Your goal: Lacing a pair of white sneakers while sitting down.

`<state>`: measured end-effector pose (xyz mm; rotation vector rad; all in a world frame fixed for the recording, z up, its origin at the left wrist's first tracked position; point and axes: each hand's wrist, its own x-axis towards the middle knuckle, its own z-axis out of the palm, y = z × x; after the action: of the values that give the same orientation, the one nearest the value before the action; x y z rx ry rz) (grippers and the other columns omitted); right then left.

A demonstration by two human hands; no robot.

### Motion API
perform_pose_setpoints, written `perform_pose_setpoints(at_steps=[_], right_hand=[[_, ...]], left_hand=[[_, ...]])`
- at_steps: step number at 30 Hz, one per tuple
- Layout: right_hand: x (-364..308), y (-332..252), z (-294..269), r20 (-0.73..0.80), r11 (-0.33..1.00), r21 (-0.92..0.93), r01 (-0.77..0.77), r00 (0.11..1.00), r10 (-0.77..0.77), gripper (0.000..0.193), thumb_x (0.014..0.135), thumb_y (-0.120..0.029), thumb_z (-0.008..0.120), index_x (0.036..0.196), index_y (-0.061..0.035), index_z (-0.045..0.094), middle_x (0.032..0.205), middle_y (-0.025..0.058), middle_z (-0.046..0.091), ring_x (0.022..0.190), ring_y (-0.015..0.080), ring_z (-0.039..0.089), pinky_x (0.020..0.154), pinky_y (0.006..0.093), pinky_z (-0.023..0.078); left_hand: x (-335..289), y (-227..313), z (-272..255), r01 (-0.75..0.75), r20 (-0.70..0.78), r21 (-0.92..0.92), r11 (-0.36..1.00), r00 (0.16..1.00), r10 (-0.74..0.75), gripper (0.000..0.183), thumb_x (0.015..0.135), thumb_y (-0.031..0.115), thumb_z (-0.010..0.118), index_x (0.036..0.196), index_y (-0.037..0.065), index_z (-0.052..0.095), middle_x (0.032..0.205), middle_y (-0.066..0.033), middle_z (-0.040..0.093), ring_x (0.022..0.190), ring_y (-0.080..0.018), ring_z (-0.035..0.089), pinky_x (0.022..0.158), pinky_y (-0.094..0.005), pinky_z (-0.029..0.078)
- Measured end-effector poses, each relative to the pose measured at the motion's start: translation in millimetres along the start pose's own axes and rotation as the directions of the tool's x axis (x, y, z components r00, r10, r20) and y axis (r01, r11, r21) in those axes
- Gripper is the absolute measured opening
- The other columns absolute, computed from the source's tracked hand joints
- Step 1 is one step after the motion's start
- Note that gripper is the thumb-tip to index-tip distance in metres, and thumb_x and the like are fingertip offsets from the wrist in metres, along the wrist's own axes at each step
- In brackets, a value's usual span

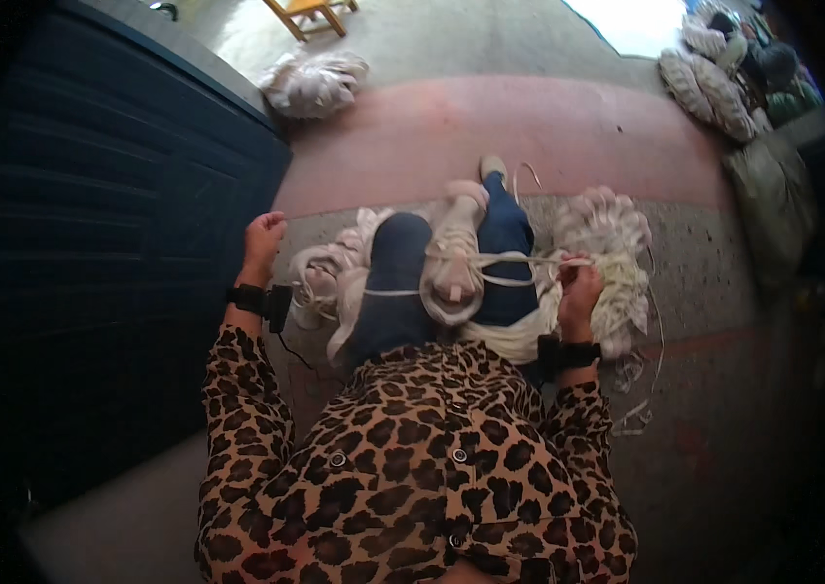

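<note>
Between my blue-trousered thighs lies a pale pinkish-white shoe upper (pixel 453 277), its opening toward me. White laces (pixel 515 258) run from it in loose loops to my right hand (pixel 580 282), which is closed on them over the right-hand pile. One more strand crosses my left thigh toward the left. My left hand (pixel 265 243) is raised beside the dark blue cabinet, fingers curled together; whatever they may hold is too small to make out. A heap of pale shoe uppers (pixel 320 277) sits against my left leg. To my right are cream laces (pixel 617 292) and another bundle of uppers (pixel 602 224).
The dark blue cabinet (pixel 130 195) stands close on my left. Ahead on the floor lies another pale bundle (pixel 313 83), near a small wooden stool (pixel 310 15). At far right are more bundles (pixel 704 92) and a grey-green sack (pixel 772 200). Loose strands trail on the floor to my right.
</note>
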<state>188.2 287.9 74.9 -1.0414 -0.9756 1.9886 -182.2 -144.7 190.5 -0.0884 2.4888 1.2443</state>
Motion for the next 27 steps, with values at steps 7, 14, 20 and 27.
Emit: perform_pose_setpoints(at_steps=[7,14,20,27], right_hand=[[-23,-37,-46,-0.144,0.995,0.085,-0.047,0.988,0.059,0.029,0.104,-0.027,0.051,0.117,-0.0007,0.054,0.082,0.0056,0.063,0.067,0.0124,0.056,0.065,0.0272,0.049],[-39,-34,-52,-0.114,0.995,0.066,-0.069,0.991,0.077,0.027,0.104,-0.025,0.052,0.117,-0.0021,0.055,0.078,0.0053,0.063,0.063,0.0112,0.054,0.058,0.0249,0.046],[-26,-49,-102,-0.275,0.999,0.002,0.035,0.961,-0.033,0.024,0.097,-0.016,0.057,0.116,-0.0002,0.058,0.072,0.0011,0.054,0.058,0.0107,0.049,0.054,0.0243,0.044],[6,-39,-306,-0.558,0.984,-0.016,-0.179,0.818,0.139,0.030,0.096,-0.016,0.058,0.121,-0.0002,0.057,0.089,0.0060,0.062,0.071,0.0150,0.056,0.060,0.0284,0.047]], left_hand=[[-40,21,141,-0.527,0.377,0.051,0.848,0.796,0.473,0.022,0.087,0.013,0.063,0.103,-0.001,0.070,0.098,-0.0165,0.071,0.089,-0.0288,0.068,0.082,-0.0369,0.052],[-62,99,194,-0.853,0.857,0.219,0.473,0.400,0.324,0.026,0.091,0.024,0.064,0.100,0.000,0.069,0.095,-0.0144,0.069,0.091,-0.0305,0.064,0.083,-0.0400,0.049],[-16,84,98,0.070,0.762,-0.184,0.980,0.640,0.098,0.025,0.096,0.025,0.060,0.105,0.004,0.068,0.101,-0.0068,0.070,0.094,-0.0193,0.063,0.082,-0.0344,0.048],[44,-50,-80,0.281,0.330,-0.744,0.607,0.943,-0.033,0.021,0.096,0.023,0.056,0.083,0.009,0.064,0.081,-0.0064,0.066,0.077,-0.0182,0.061,0.071,-0.0379,0.046]])
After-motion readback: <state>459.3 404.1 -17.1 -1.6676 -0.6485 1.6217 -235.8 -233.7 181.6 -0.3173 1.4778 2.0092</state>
